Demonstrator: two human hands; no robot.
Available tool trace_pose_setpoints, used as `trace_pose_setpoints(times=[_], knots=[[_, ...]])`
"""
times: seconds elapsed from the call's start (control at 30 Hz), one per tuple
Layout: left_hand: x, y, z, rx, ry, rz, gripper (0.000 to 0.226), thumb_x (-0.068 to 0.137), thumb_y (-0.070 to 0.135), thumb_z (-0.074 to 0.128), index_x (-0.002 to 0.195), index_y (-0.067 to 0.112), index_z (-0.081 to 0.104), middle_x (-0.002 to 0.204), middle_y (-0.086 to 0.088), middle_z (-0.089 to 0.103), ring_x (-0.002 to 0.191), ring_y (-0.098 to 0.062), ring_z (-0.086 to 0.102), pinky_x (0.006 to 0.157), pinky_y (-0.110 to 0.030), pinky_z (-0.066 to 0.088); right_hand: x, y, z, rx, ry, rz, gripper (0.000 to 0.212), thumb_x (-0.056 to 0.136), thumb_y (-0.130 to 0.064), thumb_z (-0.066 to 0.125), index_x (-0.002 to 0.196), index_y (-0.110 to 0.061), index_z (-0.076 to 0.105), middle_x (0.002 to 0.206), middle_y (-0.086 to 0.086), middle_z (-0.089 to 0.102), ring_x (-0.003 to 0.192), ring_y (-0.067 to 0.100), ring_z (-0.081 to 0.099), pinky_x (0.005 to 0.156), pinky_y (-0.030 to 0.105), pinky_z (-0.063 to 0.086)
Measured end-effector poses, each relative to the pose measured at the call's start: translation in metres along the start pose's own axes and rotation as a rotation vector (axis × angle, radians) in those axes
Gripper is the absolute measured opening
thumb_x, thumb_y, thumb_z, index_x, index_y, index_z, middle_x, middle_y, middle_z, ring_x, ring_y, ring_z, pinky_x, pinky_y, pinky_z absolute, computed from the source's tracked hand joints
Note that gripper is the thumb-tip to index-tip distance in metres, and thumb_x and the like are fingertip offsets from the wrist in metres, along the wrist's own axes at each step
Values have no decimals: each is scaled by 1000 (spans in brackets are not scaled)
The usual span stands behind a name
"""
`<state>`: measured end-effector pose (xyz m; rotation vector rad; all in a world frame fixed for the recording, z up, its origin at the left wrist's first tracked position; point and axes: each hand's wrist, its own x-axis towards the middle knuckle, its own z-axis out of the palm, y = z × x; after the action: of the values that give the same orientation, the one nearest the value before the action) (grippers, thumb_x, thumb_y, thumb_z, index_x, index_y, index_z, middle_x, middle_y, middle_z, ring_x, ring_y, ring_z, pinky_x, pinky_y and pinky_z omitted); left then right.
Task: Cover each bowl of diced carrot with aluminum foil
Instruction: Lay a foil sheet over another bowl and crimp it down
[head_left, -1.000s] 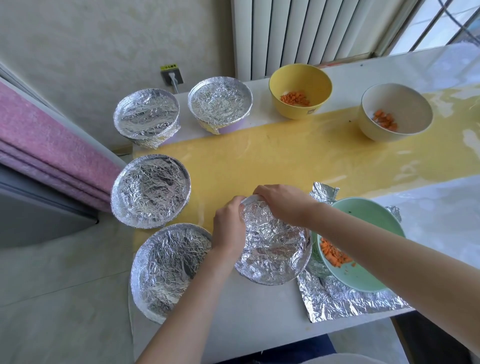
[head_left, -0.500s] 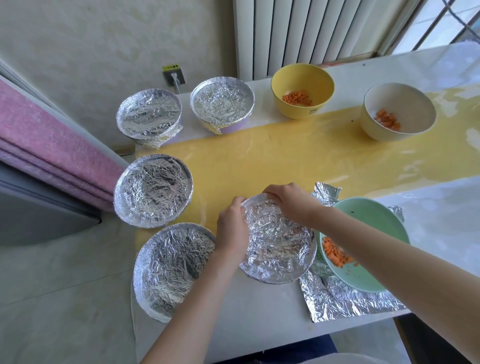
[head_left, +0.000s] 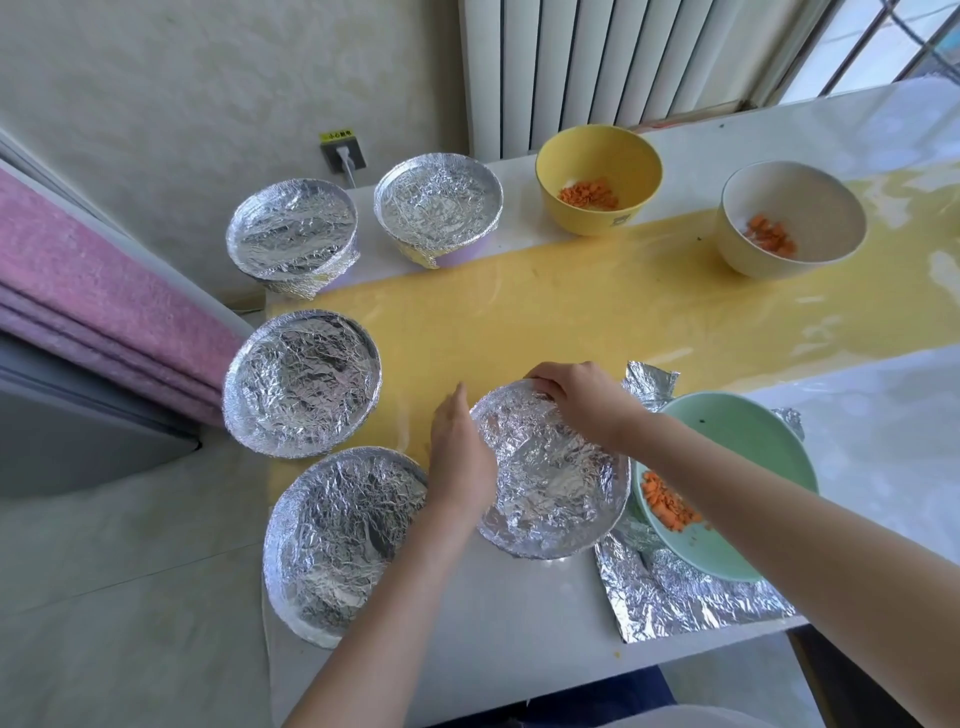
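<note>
Beside foil-covered bowl (head_left: 550, 483), green bowl (head_left: 737, 441) holds diced carrot (head_left: 667, 501).

A white radiator (head_left: 571, 67) stands against a textured cream wall (head_left: 208, 78) beside a bright window (head_left: 883, 47), above a pale floor (head_left: 104, 571)

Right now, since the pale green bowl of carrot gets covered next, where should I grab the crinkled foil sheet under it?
Probably pinch the crinkled foil sheet's far corner from above: it curls off the table; the pale green bowl pins the middle.

Bright window daylight, glare on table (head_left: 857, 441), wide-angle edge bending
</note>
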<state>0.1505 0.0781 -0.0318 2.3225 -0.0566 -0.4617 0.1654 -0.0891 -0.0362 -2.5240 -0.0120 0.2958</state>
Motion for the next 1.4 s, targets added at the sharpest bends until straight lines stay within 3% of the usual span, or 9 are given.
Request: trace_pose_setpoints(times=[0.1, 0.2, 0.33, 0.47, 0.63, 0.87, 1.03, 1.13, 1.4], knots=[[8, 0, -1, 13, -16, 61, 39, 101, 11, 33, 139, 11, 39, 130, -11, 53, 108, -26, 55, 88, -30, 48, -2, -4, 4, 14, 30, -55, 23, 99, -14, 45, 111, -10, 64, 89, 9, 70, 69, 22, 61, 64, 30, 47], [12, 1, -3, 19, 44, 129, 30, 100, 12, 38, 123, 8, 56, 91, -10, 65, 65, -17, 54, 55, -13, 39, 0, -8, 6, -16, 44, -95, 22, 96, -8, 47, 107, -11, 65, 87, 9, 70, 73, 28, 64, 66, 37, 51], [9, -1, -3, 37, 149, 135, 24, 98, 8, 43, 114, 5, 60, 87, -14, 66, 75, -28, 59, 64, -23, 38, 4, -14, 4, -159, -14, -134, 24, 97, -8, 43, 113, -16, 60, 93, 4, 70, 75, 24, 65, 62, 31, 50], [9, 1, -1, 61, 186, 147, 20, 99, 9, 42, 104, 6, 60, 71, -3, 55, 62, -23, 49, 51, -24, 25, 7, -21, 2, -192, -59, -161, 24, 100, -15, 38, 114, -16, 57, 98, 5, 68, 79, 26, 62, 61, 31, 44], [9, -1, 0, 40, 201, 174, 17, 96, 1, 44, 100, 6, 60, 78, -7, 63, 64, -19, 53, 53, -22, 31, 11, -24, 1, -243, -68, -146, 28, 88, 2, 42, 106, -13, 57, 92, 7, 67, 68, 26, 51, 56, 28, 31], [15, 5, -6, 38, 193, 191, 22, 97, 6, 45, 116, 7, 56, 96, -11, 68, 85, -26, 64, 69, -37, 52, 12, -33, 4, -353, 18, -207, 36, 93, -2, 39, 125, -16, 47, 113, 0, 61, 95, 22, 59, 64, 28, 38], [16, 4, -4, 58, 209, 153, 20, 96, 2, 46, 115, 7, 44, 90, -14, 65, 78, -29, 63, 53, -31, 41, 22, -34, 5, -381, -21, -170, 35, 91, -1, 41, 120, -17, 52, 109, 1, 63, 88, 25, 61, 59, 30, 34], [14, 1, -6, 36, 232, 116, 20, 97, 4, 43, 117, 7, 44, 91, -16, 64, 75, -27, 60, 53, -28, 38, 24, -30, 6, -172, -19, -152, 25, 99, -17, 43, 121, -16, 54, 110, 6, 66, 91, 29, 63, 68, 37, 47], [20, 0, -11, -14, 170, 57, 36, 98, 2, 36, 133, 9, 39, 134, -7, 49, 114, -19, 49, 75, -14, 33, 23, -18, 0, 0, -30, -43, 28, 101, -22, 40, 118, -9, 59, 105, 12, 68, 90, 29, 63, 79, 39, 48]])
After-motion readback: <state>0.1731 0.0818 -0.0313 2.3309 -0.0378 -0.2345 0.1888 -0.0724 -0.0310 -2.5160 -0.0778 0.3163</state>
